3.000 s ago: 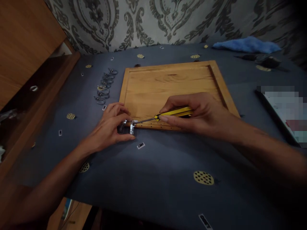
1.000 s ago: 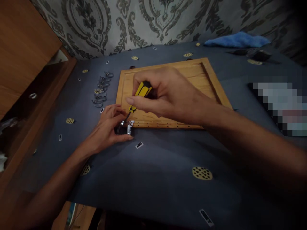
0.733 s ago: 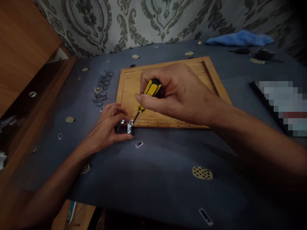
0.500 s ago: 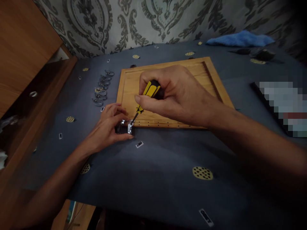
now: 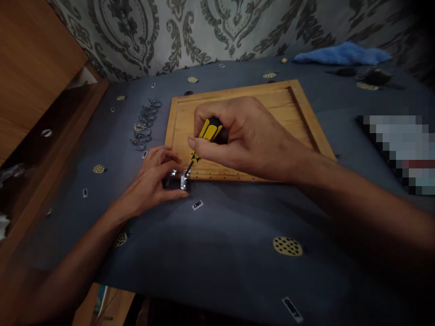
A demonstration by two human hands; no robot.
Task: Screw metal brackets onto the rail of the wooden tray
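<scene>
My right hand (image 5: 251, 136) is closed around the handle of a yellow-and-black screwdriver (image 5: 211, 130). The shaft slants down to the left, with its tip at a shiny metal hose clamp (image 5: 184, 181). My left hand (image 5: 149, 183) grips this clamp between thumb and fingers at the front left corner of the wooden board (image 5: 238, 173). Part of the clamp is hidden by my fingers. Beyond my left hand, several similar hose clamps (image 5: 142, 132) lie in a row on the cloth, left of the board.
A grey patterned tablecloth (image 5: 220, 258) covers the table. At the back right lie a blue cloth (image 5: 343, 54) and a dark object (image 5: 374, 76). A blurred-out flat device (image 5: 401, 154) is on the right. A wooden cabinet (image 5: 37, 68) borders the left side.
My right hand and the screwdriver handle have shifted slightly left and down, the tip staying at the clamp. My left hand keeps its grip in place.
</scene>
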